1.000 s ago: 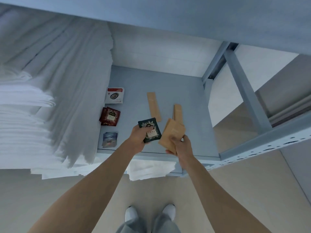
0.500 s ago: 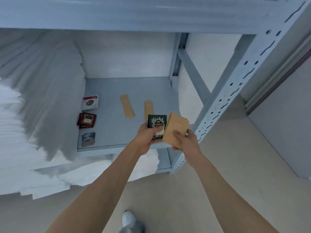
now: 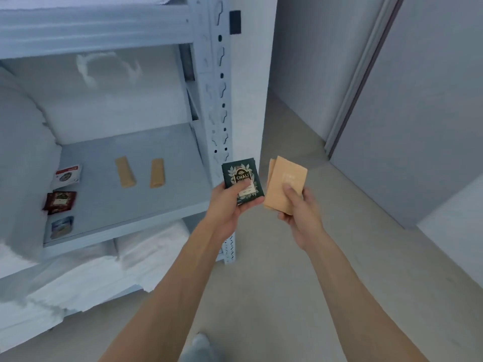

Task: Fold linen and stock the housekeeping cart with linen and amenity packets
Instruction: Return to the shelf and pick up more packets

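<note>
My left hand (image 3: 230,205) holds a dark green tea packet (image 3: 241,180) with the thumb pressed on its front. My right hand (image 3: 300,207) grips a small stack of tan paper packets (image 3: 286,178). Both hands are out in front of the shelf's right post, over the floor. On the grey shelf (image 3: 170,194) lie two tan stick packets (image 3: 125,172) (image 3: 157,172), a white and red packet (image 3: 66,175), a dark red packet (image 3: 60,201) and a blue packet (image 3: 61,227). Folded white linen (image 3: 23,158) is stacked at the shelf's left.
The perforated metal shelf post (image 3: 220,100) stands just left of my hands. More folded white linen (image 3: 104,270) fills the shelf below. A beige floor (image 3: 287,283) opens to the right, bounded by grey walls and a door frame (image 3: 360,82).
Both hands have drawn back from the shelf and swung right with their packets. The view has turned right, so the shelf now lies to the left and the floor and walls show.
</note>
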Motion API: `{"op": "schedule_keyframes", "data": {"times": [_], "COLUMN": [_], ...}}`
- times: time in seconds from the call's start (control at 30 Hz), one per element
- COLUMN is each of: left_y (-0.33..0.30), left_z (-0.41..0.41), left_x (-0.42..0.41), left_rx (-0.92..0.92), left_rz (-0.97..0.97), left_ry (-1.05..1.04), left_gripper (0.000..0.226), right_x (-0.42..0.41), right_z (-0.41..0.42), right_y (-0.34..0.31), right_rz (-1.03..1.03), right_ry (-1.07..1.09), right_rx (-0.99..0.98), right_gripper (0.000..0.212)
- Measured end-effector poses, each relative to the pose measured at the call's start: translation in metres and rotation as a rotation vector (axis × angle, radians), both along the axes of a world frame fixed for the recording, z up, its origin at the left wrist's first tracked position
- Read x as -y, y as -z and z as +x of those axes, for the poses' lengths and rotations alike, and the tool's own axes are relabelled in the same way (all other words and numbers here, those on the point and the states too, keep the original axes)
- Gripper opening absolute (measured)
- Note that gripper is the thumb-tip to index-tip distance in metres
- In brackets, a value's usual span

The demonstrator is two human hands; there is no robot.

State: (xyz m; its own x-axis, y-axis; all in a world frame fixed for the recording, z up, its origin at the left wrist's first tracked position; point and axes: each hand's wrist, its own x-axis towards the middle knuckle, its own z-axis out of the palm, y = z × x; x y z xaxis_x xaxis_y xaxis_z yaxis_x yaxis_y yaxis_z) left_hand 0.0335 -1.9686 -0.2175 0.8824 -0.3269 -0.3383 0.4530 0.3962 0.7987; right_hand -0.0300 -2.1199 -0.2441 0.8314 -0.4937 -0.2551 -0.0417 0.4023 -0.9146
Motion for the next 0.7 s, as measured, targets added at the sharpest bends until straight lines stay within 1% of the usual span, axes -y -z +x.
{"op": "schedule_keyframes", "data": {"times": [0.17,0.27,0.37,0.5,0.6,0.7], "left_y": [-0.013,-0.011,-0.005,0.0,-0.001,-0.01], "left_z": [-0.019,-0.02,-0.011,0.022,0.062,0.109], "left_x": [0.066,0.104,0.144,0.207,0.258,0.307], "left_rx": [0.018,0.007,0.006,0.008,0.01,0.018], "left_rz": [0.011,0.001,-0.023,-0.055,-0.088,-0.081], "left_ry": [0.056,0.092,0.143,0.192,0.203,0.203], "left_gripper": [0.026,0.029,0.026,0.026,0.027,0.027], "right_x": [0.059,0.094,0.131,0.191,0.242,0.293], "right_z": [-0.026,-0.032,-0.028,-0.002,0.03,0.07], "right_y": [-0.013,-0.013,-0.01,-0.001,0.0,-0.008], "right_rz": [-0.025,-0.042,-0.061,-0.072,-0.099,-0.114], "right_ry": [0.099,0.154,0.192,0.237,0.256,0.277], "right_rx": [0.057,0.05,0.022,-0.011,-0.048,-0.082], "right_gripper": [0.035,0.038,0.039,0.039,0.036,0.031]}}
